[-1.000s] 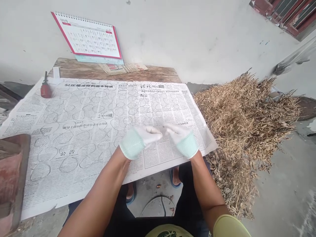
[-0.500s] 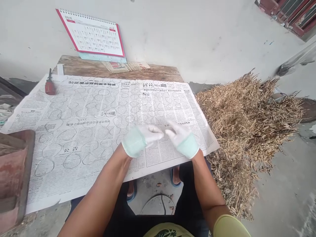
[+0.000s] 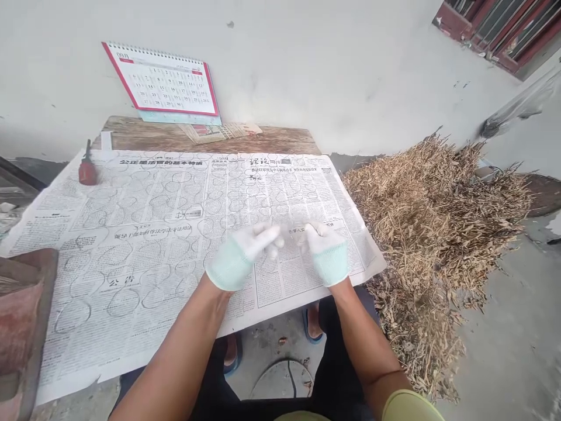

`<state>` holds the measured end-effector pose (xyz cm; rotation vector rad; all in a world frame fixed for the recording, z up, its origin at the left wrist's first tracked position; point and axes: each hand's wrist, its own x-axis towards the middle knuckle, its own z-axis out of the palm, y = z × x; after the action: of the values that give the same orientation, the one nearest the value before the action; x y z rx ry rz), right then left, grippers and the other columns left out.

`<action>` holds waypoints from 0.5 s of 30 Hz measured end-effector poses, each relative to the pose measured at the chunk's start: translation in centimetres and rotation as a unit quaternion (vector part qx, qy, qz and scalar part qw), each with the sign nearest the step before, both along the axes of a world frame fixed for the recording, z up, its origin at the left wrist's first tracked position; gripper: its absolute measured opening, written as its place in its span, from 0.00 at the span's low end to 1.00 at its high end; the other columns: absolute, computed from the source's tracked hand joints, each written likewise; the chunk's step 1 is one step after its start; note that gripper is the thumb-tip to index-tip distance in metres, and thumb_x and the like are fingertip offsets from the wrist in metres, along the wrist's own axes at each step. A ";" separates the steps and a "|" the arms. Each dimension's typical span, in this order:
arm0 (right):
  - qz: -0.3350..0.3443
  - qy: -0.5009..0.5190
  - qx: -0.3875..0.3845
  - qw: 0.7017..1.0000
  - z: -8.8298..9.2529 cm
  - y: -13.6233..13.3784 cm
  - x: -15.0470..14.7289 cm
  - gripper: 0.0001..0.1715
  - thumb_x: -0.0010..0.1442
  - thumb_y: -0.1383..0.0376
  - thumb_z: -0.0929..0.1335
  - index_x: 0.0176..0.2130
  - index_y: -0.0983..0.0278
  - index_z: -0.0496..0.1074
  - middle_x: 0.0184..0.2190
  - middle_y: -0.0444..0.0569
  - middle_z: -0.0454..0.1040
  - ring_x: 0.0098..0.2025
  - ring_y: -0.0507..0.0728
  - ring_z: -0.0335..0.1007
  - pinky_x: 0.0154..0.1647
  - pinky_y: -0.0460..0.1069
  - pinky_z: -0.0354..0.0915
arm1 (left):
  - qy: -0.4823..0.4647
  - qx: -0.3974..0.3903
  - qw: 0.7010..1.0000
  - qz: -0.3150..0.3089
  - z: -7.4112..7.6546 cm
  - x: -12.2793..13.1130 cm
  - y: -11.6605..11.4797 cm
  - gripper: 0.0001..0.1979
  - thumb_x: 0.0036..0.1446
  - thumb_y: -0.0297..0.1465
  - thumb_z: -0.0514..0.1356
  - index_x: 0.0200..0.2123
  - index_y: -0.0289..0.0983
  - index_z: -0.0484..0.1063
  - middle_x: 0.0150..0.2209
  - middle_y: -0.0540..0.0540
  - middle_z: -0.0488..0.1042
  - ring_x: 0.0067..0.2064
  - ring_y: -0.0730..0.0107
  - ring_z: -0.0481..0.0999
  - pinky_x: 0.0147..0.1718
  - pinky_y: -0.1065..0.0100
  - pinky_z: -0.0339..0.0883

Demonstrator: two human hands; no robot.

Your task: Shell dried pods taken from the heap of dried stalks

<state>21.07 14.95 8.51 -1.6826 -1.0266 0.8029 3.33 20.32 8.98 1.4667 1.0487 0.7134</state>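
My left hand [image 3: 249, 248], in a white glove with a mint cuff, is above the newspaper [image 3: 144, 251] with its fingers curled and drawn together. Facing it, my right hand [image 3: 322, 248] wears a matching glove, and its thumb and fingers are pinched. A small gap separates the hands. Something faint and hazy shows between them, but I cannot make out what it is. Many thin, pale rounded outlines cover the newspaper.
A desk calendar [image 3: 166, 82] stands on the wooden table [image 3: 280, 140] against the wall. At the paper's back left lies a red-handled tool [image 3: 87, 171]. A reddish wooden stool or box [image 3: 21, 316] is at left, dry stalks [image 3: 421, 216] heaped on the floor at right.
My hands have moved slightly apart at the fingertips, and their fingers have curled more. The whole view has shifted, so the calendar and table appear lower.
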 end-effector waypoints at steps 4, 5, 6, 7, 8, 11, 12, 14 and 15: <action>-0.013 -0.050 0.004 0.999 0.0 -0.1 -0.4 0.16 0.69 0.59 0.65 0.38 0.58 0.82 0.23 0.42 0.78 0.29 0.55 0.77 0.31 0.48 0.70 | -0.049 -0.059 0.997 0.026 -0.3 1.0 -0.8 0.21 0.54 0.49 0.70 0.44 0.40 0.84 0.35 0.44 0.86 0.40 0.57 0.84 0.49 0.55 0.77; -0.010 -0.064 0.011 0.998 -0.2 -0.1 -0.5 0.17 0.69 0.59 0.64 0.36 0.58 0.82 0.23 0.42 0.78 0.28 0.55 0.77 0.30 0.48 0.69 | -0.068 -0.064 0.995 0.039 -0.4 1.3 -1.0 0.22 0.52 0.48 0.71 0.43 0.39 0.84 0.36 0.43 0.86 0.41 0.56 0.84 0.50 0.55 0.78; -0.004 -0.077 0.021 0.997 -0.4 -0.2 -0.6 0.18 0.69 0.59 0.64 0.35 0.58 0.81 0.24 0.43 0.78 0.28 0.55 0.77 0.30 0.48 0.68 | -0.086 -0.069 0.993 0.051 -0.6 1.6 -1.1 0.22 0.52 0.48 0.72 0.42 0.38 0.84 0.37 0.42 0.87 0.41 0.56 0.85 0.51 0.54 0.78; 0.006 -0.090 0.033 0.995 -0.7 -0.3 -0.6 0.19 0.70 0.59 0.64 0.33 0.58 0.80 0.25 0.44 0.78 0.28 0.55 0.76 0.29 0.48 0.68 | -0.103 -0.073 0.990 0.060 -0.9 1.8 -1.1 0.22 0.52 0.49 0.72 0.40 0.38 0.84 0.38 0.41 0.87 0.41 0.55 0.85 0.52 0.54 0.77; 0.018 -0.100 0.045 0.994 -0.9 -0.4 -0.7 0.20 0.71 0.59 0.63 0.32 0.58 0.80 0.26 0.44 0.78 0.29 0.55 0.76 0.30 0.48 0.68 | -0.117 -0.075 0.988 0.068 -1.2 1.9 -1.1 0.21 0.52 0.49 0.72 0.39 0.37 0.84 0.38 0.41 0.87 0.42 0.55 0.85 0.52 0.53 0.77; 0.069 -0.108 0.069 0.989 -1.4 -0.5 -1.0 0.20 0.72 0.59 0.63 0.32 0.58 0.79 0.28 0.45 0.79 0.31 0.55 0.77 0.33 0.48 0.70 | -0.135 -0.069 0.985 0.087 -1.9 2.0 -0.8 0.21 0.51 0.49 0.73 0.35 0.37 0.84 0.37 0.41 0.87 0.43 0.54 0.85 0.53 0.54 0.76; 0.087 -0.109 0.069 0.988 -1.3 -0.5 -1.1 0.20 0.73 0.59 0.63 0.33 0.58 0.78 0.28 0.45 0.79 0.31 0.55 0.77 0.34 0.48 0.70 | -0.137 -0.062 0.985 0.089 -2.1 2.0 -0.6 0.20 0.51 0.49 0.72 0.34 0.37 0.84 0.37 0.41 0.87 0.43 0.55 0.85 0.53 0.54 0.75; 0.132 -0.120 0.057 0.982 -1.0 -0.5 -1.1 0.21 0.74 0.61 0.62 0.32 0.59 0.77 0.28 0.44 0.79 0.32 0.54 0.78 0.36 0.49 0.70 | -0.132 -0.044 0.987 0.082 -2.2 1.8 -0.5 0.19 0.55 0.49 0.70 0.30 0.38 0.82 0.35 0.42 0.86 0.40 0.57 0.84 0.50 0.57 0.75; 0.156 -0.124 0.050 0.979 -0.8 -0.4 -1.0 0.20 0.74 0.62 0.62 0.32 0.59 0.77 0.28 0.44 0.80 0.33 0.54 0.78 0.38 0.49 0.71 | -0.126 -0.033 0.989 0.074 -2.1 1.7 -0.4 0.19 0.58 0.49 0.68 0.29 0.38 0.81 0.34 0.43 0.85 0.39 0.59 0.83 0.48 0.58 0.75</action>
<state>20.11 14.53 7.70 -1.5845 -1.5062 0.7357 5.02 19.88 6.86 1.2139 0.9822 0.9348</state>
